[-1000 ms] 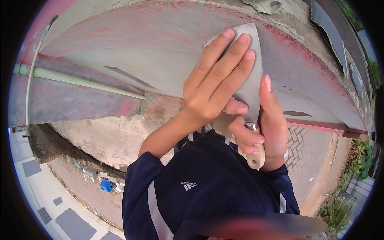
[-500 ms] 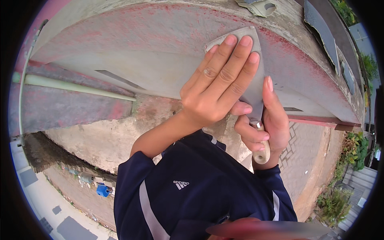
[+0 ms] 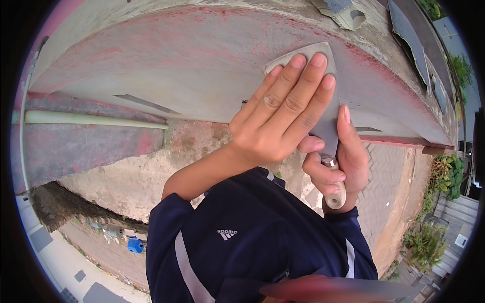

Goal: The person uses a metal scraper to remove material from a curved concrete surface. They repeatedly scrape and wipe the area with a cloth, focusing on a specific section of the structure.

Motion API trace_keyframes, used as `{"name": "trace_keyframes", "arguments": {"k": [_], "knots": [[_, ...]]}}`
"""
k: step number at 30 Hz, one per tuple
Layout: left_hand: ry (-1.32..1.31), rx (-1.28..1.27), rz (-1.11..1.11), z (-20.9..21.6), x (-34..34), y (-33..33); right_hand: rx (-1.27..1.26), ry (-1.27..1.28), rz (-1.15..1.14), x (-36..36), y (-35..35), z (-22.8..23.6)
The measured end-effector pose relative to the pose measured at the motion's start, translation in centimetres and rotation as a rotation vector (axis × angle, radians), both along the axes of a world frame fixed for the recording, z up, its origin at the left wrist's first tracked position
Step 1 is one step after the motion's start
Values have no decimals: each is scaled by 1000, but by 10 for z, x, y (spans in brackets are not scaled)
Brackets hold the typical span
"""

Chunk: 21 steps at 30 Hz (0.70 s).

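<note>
My right hand [image 3: 353, 161] is closed round the wooden handle of a putty knife [image 3: 331, 131], with its thumb lying up along the side of the blade. The wide blade has a pale coated end that lies against a grey wall surface [image 3: 192, 45] with reddish smears. My left hand [image 3: 275, 116] has its fingers stretched out and laid flat on the blade, close to its broad edge. These fingers hide much of the blade, and I cannot see whether putty is under it.
Broken grey pieces [image 3: 341, 12] and a bent dark sheet [image 3: 409, 43] lie along the ledge above the wall. A pale green pipe [image 3: 91, 118] runs at left. Below are a paved path [image 3: 384, 177], a blue container [image 3: 135, 245] and plants [image 3: 427, 240] at the right.
Both hands and the putty knife have shifted slightly down and right in the picture, while the view itself has also moved a little. The grip is the same.
</note>
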<state>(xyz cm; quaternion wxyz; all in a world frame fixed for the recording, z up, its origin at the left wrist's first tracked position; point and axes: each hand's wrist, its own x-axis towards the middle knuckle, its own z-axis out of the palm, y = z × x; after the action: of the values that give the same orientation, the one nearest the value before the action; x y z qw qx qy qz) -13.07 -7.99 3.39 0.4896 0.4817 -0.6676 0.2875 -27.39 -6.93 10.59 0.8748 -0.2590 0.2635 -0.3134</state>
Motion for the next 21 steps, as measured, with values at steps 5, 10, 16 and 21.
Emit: {"name": "trace_keyframes", "arguments": {"k": [5,10,16,21], "knots": [[105,-48,84,-2,9,0,21,80,123,2,-4,-6],[20,0,-1,-4,7,2,75,-16,-77,3,2,-8],[41,23,-60,-6,1,4,-49,165,-47,0,9,-6],[54,-56,-78,-12,-1,-9,-141,202,-38,-2,1,-7]]}}
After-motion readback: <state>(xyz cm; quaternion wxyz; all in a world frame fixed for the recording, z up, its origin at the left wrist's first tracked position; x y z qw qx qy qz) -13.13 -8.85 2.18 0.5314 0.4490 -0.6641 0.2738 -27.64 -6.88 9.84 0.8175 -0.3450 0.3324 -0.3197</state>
